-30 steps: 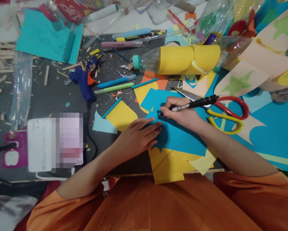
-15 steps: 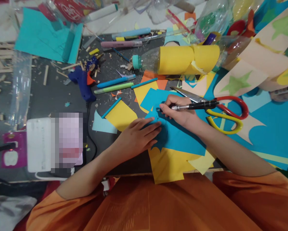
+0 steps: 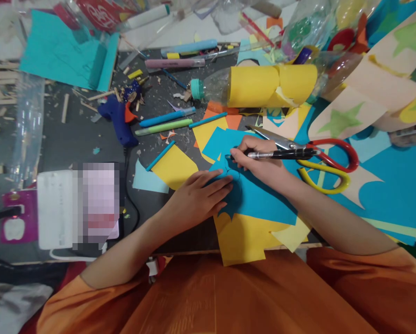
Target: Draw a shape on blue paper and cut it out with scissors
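A sheet of blue paper (image 3: 266, 195) with a scalloped cut edge lies in front of me, on top of yellow paper (image 3: 240, 239). My left hand (image 3: 204, 195) rests flat on the blue sheet's left part, fingers stretched out. In my right hand (image 3: 258, 157) a black and clear pen (image 3: 284, 154) is pinched, its tip down at the blue paper just beyond my left fingertips. Thin dark drawn lines show on the paper near the tip. Scissors (image 3: 333, 160) with one red and one yellow handle lie just right of my right hand, partly behind the pen.
A bottle wrapped in yellow paper (image 3: 254, 86) lies beyond my hands. Left of it are markers (image 3: 168, 117) and a blue glue gun (image 3: 119, 123) with its cord. A white box-shaped device (image 3: 54, 208) sits at left. Paper with green stars (image 3: 342, 118) stands at right.
The rear end of the pen has tipped slightly toward me, with its tip staying near the same spot. My left hand has not visibly moved.
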`<state>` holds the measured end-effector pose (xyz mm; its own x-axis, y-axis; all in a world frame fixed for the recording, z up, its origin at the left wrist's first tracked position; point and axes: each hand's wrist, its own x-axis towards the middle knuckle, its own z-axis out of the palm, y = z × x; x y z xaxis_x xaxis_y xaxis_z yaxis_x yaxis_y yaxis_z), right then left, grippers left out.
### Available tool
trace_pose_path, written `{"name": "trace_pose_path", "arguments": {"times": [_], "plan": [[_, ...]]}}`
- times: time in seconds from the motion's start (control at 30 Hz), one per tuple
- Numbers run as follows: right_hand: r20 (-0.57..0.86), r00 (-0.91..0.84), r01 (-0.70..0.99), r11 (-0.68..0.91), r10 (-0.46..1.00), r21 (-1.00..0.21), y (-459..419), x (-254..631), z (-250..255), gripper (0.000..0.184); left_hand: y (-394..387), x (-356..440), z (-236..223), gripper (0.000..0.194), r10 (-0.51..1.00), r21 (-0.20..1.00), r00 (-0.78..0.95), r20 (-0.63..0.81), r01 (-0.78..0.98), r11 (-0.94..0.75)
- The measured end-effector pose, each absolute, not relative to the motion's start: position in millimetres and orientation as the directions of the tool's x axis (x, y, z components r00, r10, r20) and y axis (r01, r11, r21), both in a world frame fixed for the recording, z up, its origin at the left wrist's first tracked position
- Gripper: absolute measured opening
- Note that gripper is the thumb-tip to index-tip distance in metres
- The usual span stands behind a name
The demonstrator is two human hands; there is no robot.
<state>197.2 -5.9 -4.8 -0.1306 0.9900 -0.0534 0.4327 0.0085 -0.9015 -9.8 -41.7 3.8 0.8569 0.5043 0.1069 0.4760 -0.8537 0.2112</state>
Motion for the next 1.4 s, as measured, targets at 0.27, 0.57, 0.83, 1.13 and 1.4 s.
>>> {"name": "trace_pose_path", "arguments": {"times": [0.27, 0.57, 0.83, 1.13, 1.4], "plan": [[-0.033, -0.108, 0.433, 0.017, 0.994, -0.901, -5.6, 196.0, -4.2, 0.033, -41.9, -9.9, 2.6, 0.032, 0.507, 0.22, 0.856, 0.105, 0.477, -0.851], [-0.021, -0.075, 0.503, 0.02, 0.997, -0.864, -5.6, 196.9, -1.6, 0.033, -41.6, -9.7, 2.6, 0.032, 0.503, 0.21, 0.855, 0.125, 0.473, -0.856], [-0.031, -0.063, 0.508, 0.005, 0.998, -0.862, -4.7, 195.6, -1.0, 0.033, -41.9, -10.2, 2.5, 0.031, 0.506, 0.204, 0.853, 0.129, 0.477, -0.855], [-0.032, -0.012, 0.507, -0.022, 0.999, -0.862, -6.6, 195.7, -0.1, 0.032, -42.2, -8.9, 3.2, 0.032, 0.505, 0.197, 0.855, 0.115, 0.479, -0.856], [-0.045, 0.123, 0.25, -0.075, 0.991, -0.965, -2.5, 200.5, -4.5, 0.036, -41.6, -10.2, 5.8, 0.028, 0.538, 0.19, 0.828, 0.156, 0.51, -0.839]]}}
